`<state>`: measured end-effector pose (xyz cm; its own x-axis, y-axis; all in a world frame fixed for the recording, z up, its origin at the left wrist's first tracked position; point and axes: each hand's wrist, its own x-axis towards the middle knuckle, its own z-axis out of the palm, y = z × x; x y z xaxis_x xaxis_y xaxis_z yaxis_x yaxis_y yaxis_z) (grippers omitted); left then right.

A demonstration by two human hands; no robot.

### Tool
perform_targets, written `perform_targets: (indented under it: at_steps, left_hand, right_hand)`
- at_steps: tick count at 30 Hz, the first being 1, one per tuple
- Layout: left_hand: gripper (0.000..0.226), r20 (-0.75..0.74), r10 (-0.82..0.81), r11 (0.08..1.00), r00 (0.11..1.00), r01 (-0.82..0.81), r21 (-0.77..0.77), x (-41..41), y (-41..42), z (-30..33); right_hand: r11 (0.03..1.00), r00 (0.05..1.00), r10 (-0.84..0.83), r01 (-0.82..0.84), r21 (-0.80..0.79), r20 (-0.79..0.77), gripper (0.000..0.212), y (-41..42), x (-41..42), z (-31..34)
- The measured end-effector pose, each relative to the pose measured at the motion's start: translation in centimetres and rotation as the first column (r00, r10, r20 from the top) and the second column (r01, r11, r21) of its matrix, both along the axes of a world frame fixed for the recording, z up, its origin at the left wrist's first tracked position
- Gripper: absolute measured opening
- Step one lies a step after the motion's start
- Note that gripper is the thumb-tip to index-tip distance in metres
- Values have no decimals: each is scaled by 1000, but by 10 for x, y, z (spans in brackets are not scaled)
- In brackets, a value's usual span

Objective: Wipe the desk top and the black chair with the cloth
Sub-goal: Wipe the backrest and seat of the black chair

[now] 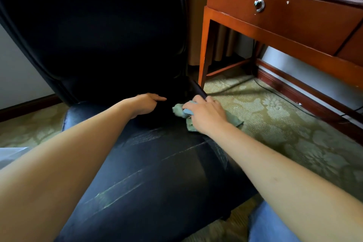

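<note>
Black leather chair (157, 173): our right hand (204, 115) presses the green cloth (179, 111) at the seat's rear right edge, fingers closed over it. Our left hand (146, 104) rests beside it, forefinger extended, holding nothing. Wooden desk (294, 17) stands right.

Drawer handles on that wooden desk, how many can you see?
1: a round metal ring handle on the drawer front of the desk, upper right. The desk runs out of frame, so others may be hidden.
</note>
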<state>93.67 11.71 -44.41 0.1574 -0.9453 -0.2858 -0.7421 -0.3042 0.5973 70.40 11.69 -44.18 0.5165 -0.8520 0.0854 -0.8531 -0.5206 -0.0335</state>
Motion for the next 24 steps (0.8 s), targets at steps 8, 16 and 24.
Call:
perform_targets:
  at_steps: [8, 16, 24]
  left_hand:
    - [46, 90, 10, 995, 996, -1, -97, 3, 33, 26]
    - [38, 322, 110, 992, 940, -84, -92, 80, 111, 17]
    - [42, 355, 193, 979, 915, -158, -126, 108, 161, 7]
  right_hand:
    - [939, 939, 343, -343, 17, -4, 48, 54, 68, 2]
    - [984, 995, -84, 90, 153, -48, 48, -9, -23, 9]
    - [983, 985, 173, -172, 68, -9, 49, 78, 111, 7]
